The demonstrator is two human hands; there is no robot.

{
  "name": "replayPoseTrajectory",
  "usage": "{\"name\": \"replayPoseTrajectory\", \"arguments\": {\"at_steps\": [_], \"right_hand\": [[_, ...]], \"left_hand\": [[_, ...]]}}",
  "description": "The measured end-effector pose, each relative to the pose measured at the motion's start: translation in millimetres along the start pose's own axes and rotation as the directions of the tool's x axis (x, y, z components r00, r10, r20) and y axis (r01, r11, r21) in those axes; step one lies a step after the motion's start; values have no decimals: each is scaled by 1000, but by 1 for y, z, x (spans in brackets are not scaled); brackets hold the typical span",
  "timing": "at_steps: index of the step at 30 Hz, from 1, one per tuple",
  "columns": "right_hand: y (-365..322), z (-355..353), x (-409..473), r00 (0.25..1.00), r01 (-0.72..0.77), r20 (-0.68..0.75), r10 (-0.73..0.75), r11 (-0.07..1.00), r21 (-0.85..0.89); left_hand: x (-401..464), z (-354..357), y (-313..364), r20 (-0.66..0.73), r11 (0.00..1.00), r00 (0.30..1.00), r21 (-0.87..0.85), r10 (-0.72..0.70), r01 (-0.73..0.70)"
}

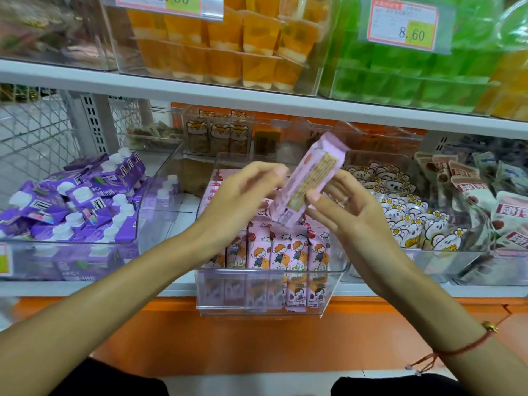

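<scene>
a pink pack (307, 182) is held up in the air between both hands, tilted with its top end leaning to the right and its printed back facing the camera. it hangs just above the middle bin (257, 270), a clear one on the lower shelf (85, 288), and is lifted free of the rows inside. the right hand (353, 215) pinches the pack's lower half, thumb on the near face and fingers curled behind it. the left hand (245, 190) comes in from the other side with bent fingers, its fingertips meeting the pack's left edge; motion blur hides whether they clamp it or only touch it. in the bin below, more pink packs (285, 252) stand upright in tight rows, cartoon fronts forward. purple cartons (80, 195) with white caps fill the bin to the left, and bear-print pouches (400, 215) fill the one to the right. on the upper shelf sit orange cups (228, 52) and green cups (400, 84), each in a clear box. a red string (463, 347) circles the right wrist.
</scene>
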State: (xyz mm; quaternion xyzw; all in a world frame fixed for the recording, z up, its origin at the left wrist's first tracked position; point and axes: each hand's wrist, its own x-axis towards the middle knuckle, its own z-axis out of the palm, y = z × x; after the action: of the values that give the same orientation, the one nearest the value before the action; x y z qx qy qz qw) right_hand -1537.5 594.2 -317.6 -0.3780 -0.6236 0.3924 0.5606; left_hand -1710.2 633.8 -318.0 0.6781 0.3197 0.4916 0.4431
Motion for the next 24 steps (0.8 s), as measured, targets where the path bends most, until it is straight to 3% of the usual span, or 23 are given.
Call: {"name": "replayPoseTrajectory", "arguments": {"at_steps": [2, 5, 7, 9, 11, 13, 16, 18, 20, 24], "right_hand": [[-2, -1, 2, 999, 15, 47, -20, 994, 113], [-3, -1, 5, 994, 54, 89, -64, 993, 108], [-3, -4, 6, 996, 49, 67, -51, 998, 28], [-3, -10, 9, 999, 6, 40, -5, 999, -40], [-3, -14, 12, 997, -68, -29, 67, 998, -7], [-3, -17, 13, 987, -112, -110, 115, 993, 39], [3, -22, 13, 976, -98, -200, 82, 993, -67], [5, -27, 15, 951, -81, -307, 32, 986, -148], [4, -32, 20, 918, -55, -396, -25, 980, -191], [7, -34, 31, 918, -61, -381, -105, 915, -398]], "left_hand": [[6, -3, 1, 31, 980, 982, -71, -184, 186], [6, -3, 2, 266, 879, 899, -242, -346, 410], [6, -4, 3, 305, 829, 889, -349, -341, 438], [9, -5, 1, 228, 864, 932, -363, -281, 349], [8, -1, -3, 94, 968, 982, -179, -162, 177], [5, 7, -9, 3, 1000, 1000, 2, -2, 2], [5, 18, -20, 41, 979, 994, 177, 100, -105], [9, 19, -29, 34, 892, 997, 446, 72, -80], [15, 18, -37, 50, 725, 998, 686, 41, -64], [17, 17, -45, 222, 440, 973, 881, -61, -173]]}}
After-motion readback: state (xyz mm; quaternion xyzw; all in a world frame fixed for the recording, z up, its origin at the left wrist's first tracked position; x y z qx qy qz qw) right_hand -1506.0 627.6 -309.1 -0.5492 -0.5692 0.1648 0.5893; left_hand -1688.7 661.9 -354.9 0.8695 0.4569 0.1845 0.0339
